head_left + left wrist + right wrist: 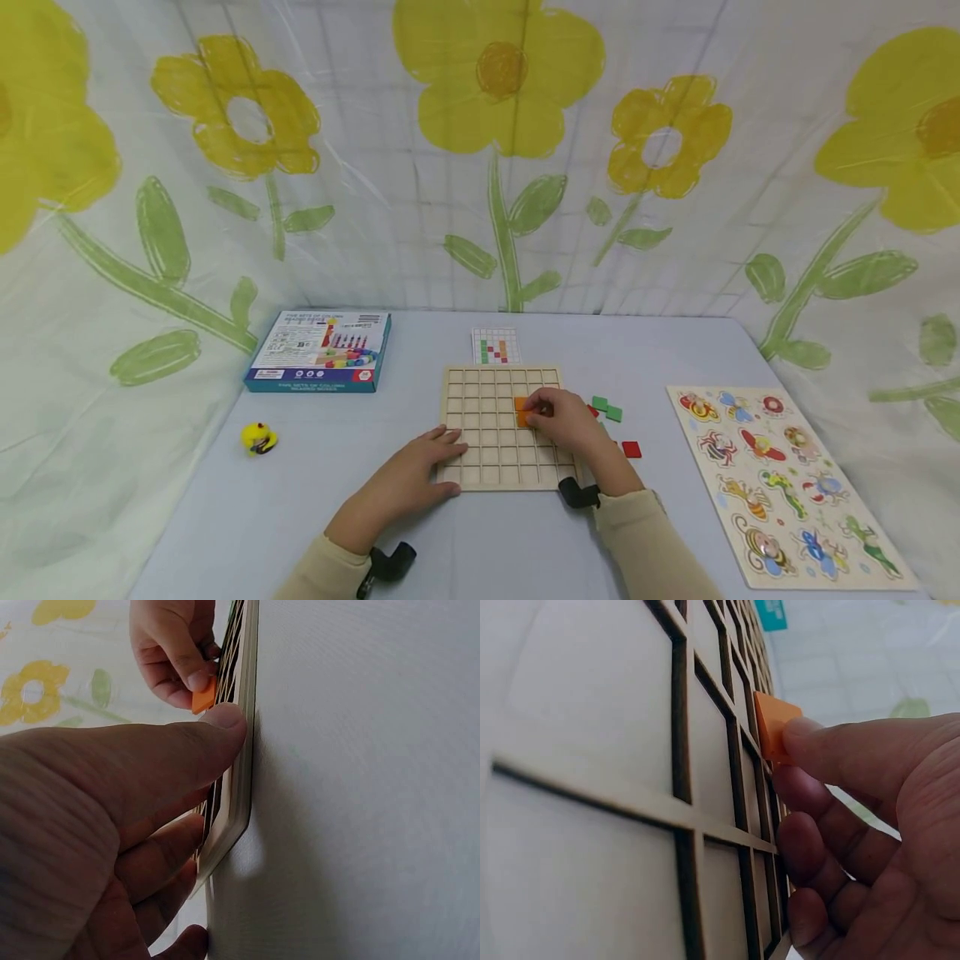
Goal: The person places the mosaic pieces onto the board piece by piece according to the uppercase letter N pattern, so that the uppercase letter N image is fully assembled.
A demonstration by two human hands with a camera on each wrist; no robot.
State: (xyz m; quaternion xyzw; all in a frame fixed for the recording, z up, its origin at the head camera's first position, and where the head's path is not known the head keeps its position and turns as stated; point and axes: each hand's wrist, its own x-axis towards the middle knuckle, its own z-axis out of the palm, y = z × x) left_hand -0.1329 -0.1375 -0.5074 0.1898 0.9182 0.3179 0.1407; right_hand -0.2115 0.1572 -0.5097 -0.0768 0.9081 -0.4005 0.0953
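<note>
Orange tile (772, 724): We hold it at the grid board (489, 456), right of centre, tilted to the surface; whether its edge touches the ridges, we cannot tell.
Right hand (567, 421): We pinch the tile narrowly between thumb and fingers, part of it exposed.
Left hand (414, 475): We rest it at the board's near left corner, fingers relaxed, thumb at the near edge.
Cell alignment: We judge seating to be the step in hand; we square the tile's corners to the ridges before lowering.
Seating: We lead with one edge, lay the rest flat, then press with a fingertip; a skewed tile could ride on a ridge.
Board steadying: We bear lightly with the left hand, since sideways pressure could shift the board.
Pattern card (496, 346): We check its coloured squares, beyond the board's far edge, to confirm the cell.
Green tiles (614, 413) and red tile (632, 449): We avoid brushing these with the right wrist; they lie beside the board's right edge.
</note>
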